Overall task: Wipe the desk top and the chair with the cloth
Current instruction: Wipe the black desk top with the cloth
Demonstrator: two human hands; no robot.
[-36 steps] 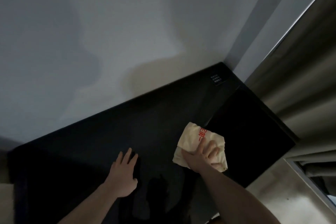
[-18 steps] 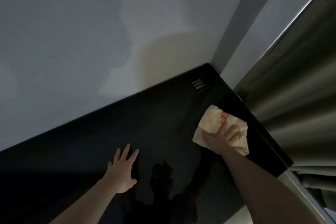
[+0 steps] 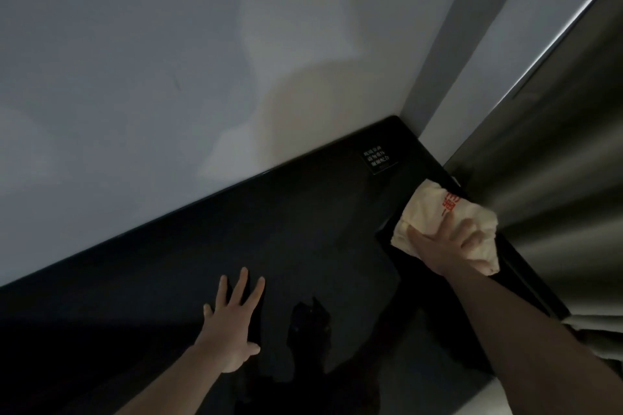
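A glossy black desk top (image 3: 303,229) runs along the grey wall into the right corner. A cream cloth (image 3: 428,212) with red print lies bunched at the desk's right edge. My right hand (image 3: 445,242) presses down on it with fingers spread and partly curled into the folds. My left hand (image 3: 232,323) rests flat on the desk with straight, spread fingers and holds nothing. The chair is out of view.
A small black label with white text (image 3: 379,158) sits near the desk's back right corner. A grey curtain (image 3: 556,162) hangs right beside the desk's right edge, close to the cloth. The wall (image 3: 168,61) bounds the desk's far side.
My right hand has slid the cloth to the right and farther back, up to the desk's right edge by the curtain. My left hand has stayed flat on the desk.
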